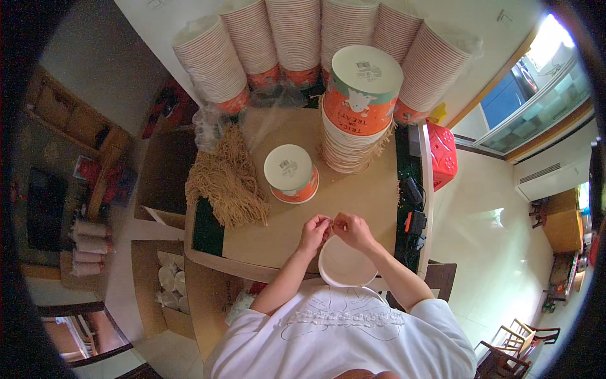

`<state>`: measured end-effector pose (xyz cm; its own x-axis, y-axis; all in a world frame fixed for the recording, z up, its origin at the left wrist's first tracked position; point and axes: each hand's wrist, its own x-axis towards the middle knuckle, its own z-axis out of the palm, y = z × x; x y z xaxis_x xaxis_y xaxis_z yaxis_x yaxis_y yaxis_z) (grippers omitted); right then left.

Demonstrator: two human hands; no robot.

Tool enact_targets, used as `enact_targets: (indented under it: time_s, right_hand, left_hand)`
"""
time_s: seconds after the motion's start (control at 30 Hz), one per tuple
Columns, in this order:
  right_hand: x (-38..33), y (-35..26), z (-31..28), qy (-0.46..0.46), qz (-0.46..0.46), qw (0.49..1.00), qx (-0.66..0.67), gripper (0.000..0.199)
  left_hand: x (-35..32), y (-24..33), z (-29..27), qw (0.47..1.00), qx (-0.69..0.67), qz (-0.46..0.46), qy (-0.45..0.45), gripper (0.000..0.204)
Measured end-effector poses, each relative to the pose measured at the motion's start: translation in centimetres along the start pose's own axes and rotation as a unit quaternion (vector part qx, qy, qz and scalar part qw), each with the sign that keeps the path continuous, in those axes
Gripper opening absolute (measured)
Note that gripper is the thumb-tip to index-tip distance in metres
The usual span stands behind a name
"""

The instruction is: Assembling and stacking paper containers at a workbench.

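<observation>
Together, left hand (314,232) and right hand (354,230) pinch (on what, unclear) beside the white bucket (346,264).

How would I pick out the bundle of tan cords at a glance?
Find the table, with tall stacks of paper tubs along its far side. Just left of the upside-down tub near its middle lies the bundle of tan cords. Loose and stringy, it stands apart from the smooth, round tubs.

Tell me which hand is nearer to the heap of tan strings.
The left. The left hand is to the right of the heap of tan strings, lower in the picture and apart from it; the right hand is farther right, beyond the left hand.
</observation>
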<state>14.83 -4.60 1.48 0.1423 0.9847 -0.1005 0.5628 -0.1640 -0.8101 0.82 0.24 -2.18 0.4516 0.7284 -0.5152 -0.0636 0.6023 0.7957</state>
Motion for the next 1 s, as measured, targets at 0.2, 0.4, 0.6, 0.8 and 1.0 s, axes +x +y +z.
enact_targets:
  time_s: [0.2, 0.4, 0.6, 0.8, 1.0]
  right_hand:
    - [0.0, -0.6, -0.2, 0.004, -0.016, 1.000, -0.013, 0.013]
    - [-0.1, -0.8, -0.3, 0.013, -0.039, 0.999, -0.027, 0.013]
    - [-0.1, -1.3, -0.5, 0.012, -0.016, 1.000, -0.011, 0.011]
    - [-0.1, -0.9, -0.3, 0.015, -0.043, 0.999, -0.011, 0.010]
    - [-0.2, -1.2, -0.3, 0.028, -0.065, 0.997, -0.034, 0.009]
  left_hand:
    - [0.0, 0.0, -0.2, 1.000, -0.008, -0.004, -0.002, 0.007]
    - [-0.7, 0.7, 0.1, 1.000, 0.005, -0.001, 0.001, 0.006]
    - [-0.8, 0.7, -0.1, 1.000, -0.005, -0.011, -0.004, 0.006]
    - [-0.5, 0.1, -0.4, 0.999, -0.025, -0.021, -0.008, 0.006]
    - [-0.8, 0.5, -0.4, 0.999, -0.022, -0.021, -0.016, 0.006]
